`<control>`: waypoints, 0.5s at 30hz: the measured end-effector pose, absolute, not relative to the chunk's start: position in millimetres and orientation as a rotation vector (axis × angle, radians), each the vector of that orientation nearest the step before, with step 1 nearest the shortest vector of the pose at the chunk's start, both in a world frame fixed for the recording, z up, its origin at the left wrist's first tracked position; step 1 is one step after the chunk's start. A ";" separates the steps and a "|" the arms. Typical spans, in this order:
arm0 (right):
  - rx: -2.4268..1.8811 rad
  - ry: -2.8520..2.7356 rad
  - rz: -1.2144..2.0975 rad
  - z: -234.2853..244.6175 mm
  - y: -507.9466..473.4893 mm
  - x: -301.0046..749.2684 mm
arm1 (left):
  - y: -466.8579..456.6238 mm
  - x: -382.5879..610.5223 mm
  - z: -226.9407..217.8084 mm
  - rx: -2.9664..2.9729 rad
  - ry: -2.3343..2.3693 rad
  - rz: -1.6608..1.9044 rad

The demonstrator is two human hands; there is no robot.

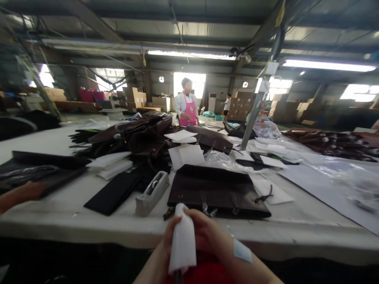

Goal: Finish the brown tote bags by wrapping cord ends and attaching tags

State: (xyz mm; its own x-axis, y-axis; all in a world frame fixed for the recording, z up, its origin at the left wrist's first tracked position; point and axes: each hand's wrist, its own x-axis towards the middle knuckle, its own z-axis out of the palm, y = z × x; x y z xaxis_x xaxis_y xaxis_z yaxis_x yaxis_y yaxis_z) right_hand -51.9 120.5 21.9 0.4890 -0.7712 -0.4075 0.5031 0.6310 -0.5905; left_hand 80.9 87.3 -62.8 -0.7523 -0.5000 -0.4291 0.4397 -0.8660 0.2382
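My left hand (161,250) and my right hand (211,236) meet at the bottom centre, below the table's front edge. Both are closed round a white folded piece (182,242) of paper or foam, held upright between them. A white plaster (242,251) sits on my right wrist. Just beyond my hands a dark brown leather bag piece (217,189) with brass eyelets lies flat on the white table (296,228). Left of it lies a grey tape dispenser (152,193).
A pile of brown bags (139,138) and white sheets (186,154) covers the table's middle. A black flat piece (114,193) lies at the left. Another person's arm (20,195) rests at the far left. A person in a pink apron (187,104) stands behind. A metal pole (254,114) rises at centre right.
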 end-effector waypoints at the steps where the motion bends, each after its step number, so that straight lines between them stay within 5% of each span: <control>1: -0.404 0.722 -0.794 13.5 113.7 -49.6 | 89.6 81.1 -64.0 0.651 -0.144 -2.525; 15: -1.148 1.381 -0.822 -67.2 61.2 -41.1 | 101.4 85.5 -60.7 1.401 -0.517 -2.058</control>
State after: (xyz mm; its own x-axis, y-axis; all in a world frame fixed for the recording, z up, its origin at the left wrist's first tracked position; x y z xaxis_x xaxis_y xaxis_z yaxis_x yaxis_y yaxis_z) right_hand -41.1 61.2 -67.2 0.0778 -0.9489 -0.3059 -0.1835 0.2879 -0.9399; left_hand 85.5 101.4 -60.7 -0.2719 -0.6609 -0.6995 0.2516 -0.7504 0.6113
